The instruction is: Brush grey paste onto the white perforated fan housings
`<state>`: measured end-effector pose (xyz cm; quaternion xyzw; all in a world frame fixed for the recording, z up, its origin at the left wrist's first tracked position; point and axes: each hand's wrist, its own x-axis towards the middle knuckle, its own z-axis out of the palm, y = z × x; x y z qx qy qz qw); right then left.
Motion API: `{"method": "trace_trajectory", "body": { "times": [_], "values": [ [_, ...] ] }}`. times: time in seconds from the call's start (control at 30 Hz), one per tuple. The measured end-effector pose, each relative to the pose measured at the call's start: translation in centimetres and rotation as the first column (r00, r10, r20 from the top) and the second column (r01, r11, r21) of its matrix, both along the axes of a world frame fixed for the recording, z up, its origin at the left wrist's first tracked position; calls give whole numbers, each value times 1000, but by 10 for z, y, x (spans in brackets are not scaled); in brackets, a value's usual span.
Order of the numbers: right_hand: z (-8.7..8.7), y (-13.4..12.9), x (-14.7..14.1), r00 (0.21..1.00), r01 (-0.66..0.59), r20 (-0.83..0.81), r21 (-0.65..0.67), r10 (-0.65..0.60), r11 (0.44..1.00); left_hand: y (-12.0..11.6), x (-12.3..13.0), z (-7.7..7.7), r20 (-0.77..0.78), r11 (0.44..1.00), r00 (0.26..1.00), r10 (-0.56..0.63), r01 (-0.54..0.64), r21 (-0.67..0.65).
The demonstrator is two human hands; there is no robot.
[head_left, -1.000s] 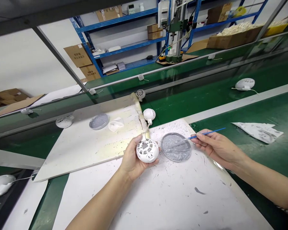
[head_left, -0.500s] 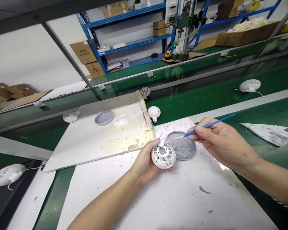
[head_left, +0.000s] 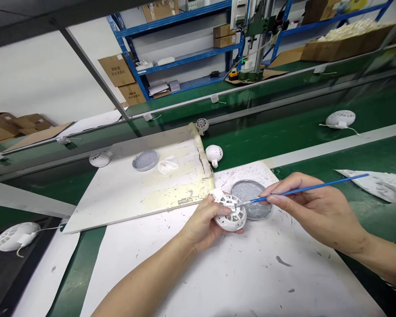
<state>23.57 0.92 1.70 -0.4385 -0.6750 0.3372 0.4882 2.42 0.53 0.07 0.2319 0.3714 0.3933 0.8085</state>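
My left hand (head_left: 206,220) is closed round a white plastic housing (head_left: 232,221), round with slotted openings and a small tab at its top left. The left thumb lies on its face, beside a small square in the centre. Pinched in my right hand (head_left: 312,209) is a thin blue paintbrush (head_left: 312,187), held nearly level. Its tip meets the housing's face near the central square; whether it presses there I cannot tell. Just behind the housing lies a round, shallow dish of grey paint (head_left: 251,192), partly hidden by it and by my right fingers.
White paper (head_left: 204,281) with grey smears covers the bench. A pale board (head_left: 119,193) at left bears a second grey dish (head_left: 145,160) and a crumpled white cloth (head_left: 168,164). More white housings (head_left: 214,154) stand around, one on the green belt (head_left: 341,119). Smudged paper (head_left: 376,182) lies right.
The housing has turned in my left hand, and the left thumb has moved onto its face. The brush has come down from above the dish's near side to the housing's centre, tilting flatter.
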Motion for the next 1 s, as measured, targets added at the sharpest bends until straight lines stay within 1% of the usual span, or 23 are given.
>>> {"method": "trace_trajectory", "body": {
  "times": [0.13, 0.23, 0.37, 0.47, 0.5, 0.53, 0.57, 0.63, 0.7, 0.77, 0.8, 0.87, 0.93, 1.0],
  "values": [
    [2, -3, 5, 1000, -20, -7, -5, 20, 1000, -2, 0, 0, -33, 1000, 999, 0, 0, 17],
    [4, -5, 9, 1000, -15, -18, 20, 15, 1000, -3, 0, 0, -49, 999, 999, 19, -17, 36],
    [9, -10, 17, 1000, 30, -2, 125, -30, 992, -3, -1, -1, -49, 998, 998, 43, -41, 47],
    [12, -12, 21, 999, 49, -4, 257, -50, 965, -4, -2, -1, -41, 997, 999, 33, -30, 72],
    [13, -12, 22, 999, 26, 31, 322, -38, 946, -4, -2, 0, -41, 996, 999, 27, -24, 82],
    [13, -12, 22, 995, -31, 104, 391, -11, 920, -4, -2, 0, -45, 995, 999, 18, -14, 96],
    [12, -10, 21, 981, -102, 196, 455, 12, 884, -5, -1, 1, -52, 994, 999, 6, 0, 113],
    [7, -8, 19, 924, -247, 382, 554, 21, 795, -6, 0, 2, -67, 989, 998, -10, 20, 150],
    [0, -5, 13, 864, -342, 502, 625, -26, 702, -6, 1, 4, -75, 985, 997, -11, 24, 173],
    [-6, -3, 7, 823, -393, 561, 680, -94, 619, -6, 1, 5, -73, 985, 997, -2, 14, 172],
    [-9, -3, 4, 801, -421, 587, 691, -116, 588, -7, 0, 6, -67, 986, 998, -3, 14, 166],
    [-12, -1, 0, 774, -454, 617, 699, -144, 553, -7, 0, 7, -53, 987, 998, -24, 32, 159],
    [-13, 0, -2, 749, -484, 646, 686, -147, 543, -10, 0, 8, -37, 988, 999, -29, 34, 153],
    [-11, 1, -3, 724, -512, 672, 672, -152, 535, -14, 3, 8, -38, 989, 999, -5, 10, 148]
  ]
}}
